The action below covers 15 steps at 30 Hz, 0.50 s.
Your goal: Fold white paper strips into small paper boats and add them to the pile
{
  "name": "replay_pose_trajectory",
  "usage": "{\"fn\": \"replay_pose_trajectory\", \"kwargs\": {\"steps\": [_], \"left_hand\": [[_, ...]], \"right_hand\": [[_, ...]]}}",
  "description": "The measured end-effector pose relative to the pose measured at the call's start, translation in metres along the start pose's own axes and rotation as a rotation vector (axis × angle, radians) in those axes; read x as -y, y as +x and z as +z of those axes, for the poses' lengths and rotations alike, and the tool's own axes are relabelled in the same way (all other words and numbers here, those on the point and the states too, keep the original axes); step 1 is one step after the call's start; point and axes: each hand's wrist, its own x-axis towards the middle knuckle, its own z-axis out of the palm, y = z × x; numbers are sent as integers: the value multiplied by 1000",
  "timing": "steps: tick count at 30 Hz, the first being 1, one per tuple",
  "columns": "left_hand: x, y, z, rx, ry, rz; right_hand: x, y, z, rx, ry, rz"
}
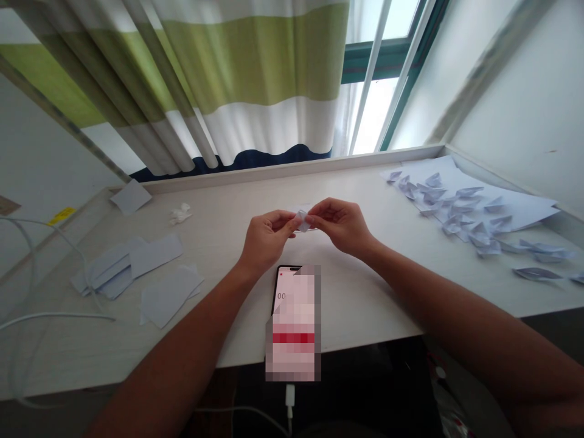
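Between my two hands, above the middle of the desk, is a small piece of folded white paper (302,221). My left hand (270,236) pinches its left side between thumb and fingers. On the right side, the thumb and fingers of my right hand (340,224) are closed on the same paper. The fingers cover part of it, so its full shape is hidden. Just below my hands lies a phone (295,316) with a partly blurred screen, a charging cable (290,395) at its lower end.
Several folded paper boats (456,207) spread over white sheets (524,194) at the right. Loose paper pieces (168,295) and a crumpled tissue (181,213) lie at the left, near white cables (55,319). A raised rim (283,165) borders the desk's back, below a curtain (255,67).
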Motion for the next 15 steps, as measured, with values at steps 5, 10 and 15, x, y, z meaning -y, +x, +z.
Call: {"fn": "replay_pose_trajectory", "kwargs": {"steps": [5,10,15], "left_hand": [[-3,-1,0,2,50,-6],[-4,-1,-1,56,54,-10],[-1,1,-4,38,158,77]], "right_hand": [[-6,1,0,17,60,24],[-5,3,0,40,73,88],[4,2,-4,139,-53,108]]}}
